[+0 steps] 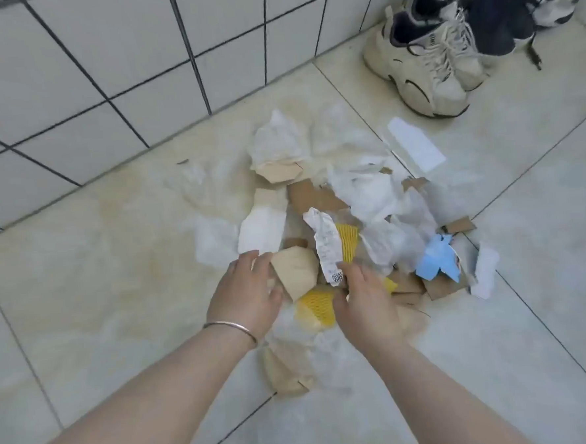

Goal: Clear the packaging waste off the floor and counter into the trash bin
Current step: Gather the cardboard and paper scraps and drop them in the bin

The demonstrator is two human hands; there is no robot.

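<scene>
Packaging waste (336, 226) lies heaped on the pale tiled floor (99, 275), just out from the foot of the tiled wall (103, 61), and both bare forearms reach down into its near edge. Over on the left, the left hand (246, 286) comes in palm down, a thin metal bangle (233, 328) round the wrist, fingers spread and lightly bent; its grip is wide, fingertips touching a folded tan cardboard piece (296, 271) without closing round it. Between the two hands a patch of yellow foam netting (315, 306) shows on the floor. Next across, the right hand (365, 306) is also palm down, fingers pointing away into the heap, pressing on the litter beside a crumpled printed receipt (327, 250); whether its grip closes on anything underneath, I cannot tell. Further right in the pile, white crumpled plastic wrap (372, 189), brown card scraps and a light blue torn wrapper (438, 261). A flat white paper slip (415, 144) lies apart from the heap. Far right, by the wall, sit cream sneakers (419, 63) beside dark sneakers (498, 13).
</scene>
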